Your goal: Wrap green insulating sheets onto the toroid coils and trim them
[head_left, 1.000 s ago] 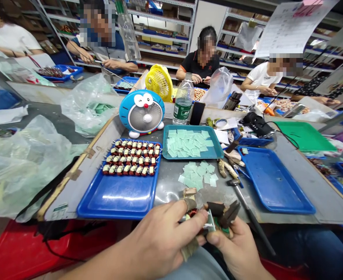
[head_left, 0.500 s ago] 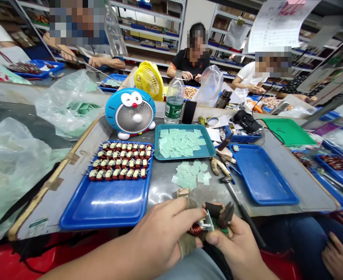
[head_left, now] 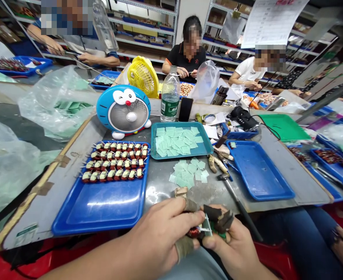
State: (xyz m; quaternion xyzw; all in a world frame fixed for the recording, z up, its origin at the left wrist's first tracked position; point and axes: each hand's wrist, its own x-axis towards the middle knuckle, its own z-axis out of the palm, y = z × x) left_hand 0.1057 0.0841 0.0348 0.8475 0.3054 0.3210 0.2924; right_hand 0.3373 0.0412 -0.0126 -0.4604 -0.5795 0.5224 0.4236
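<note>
- My left hand [head_left: 156,233] and right hand [head_left: 229,245] close firmly around the copper coil [head_left: 194,232], steadying it between them (a wrapped finger [head_left: 184,247] protects my skin).
- More coils [head_left: 114,163] sit in rows on the blue tray [head_left: 101,217], far left, within reach.

Metal storage shelves [head_left: 143,27] line the far side.

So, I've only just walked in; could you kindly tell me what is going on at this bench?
A person's left hand and right hand hold a small copper-wound coil with a silver metal strip beside it. On the grey bench beyond lie a blue plastic tray of wound components in neat rows and a teal plastic tray of pale green squares. A co-worker in a black shirt works further back.
</note>
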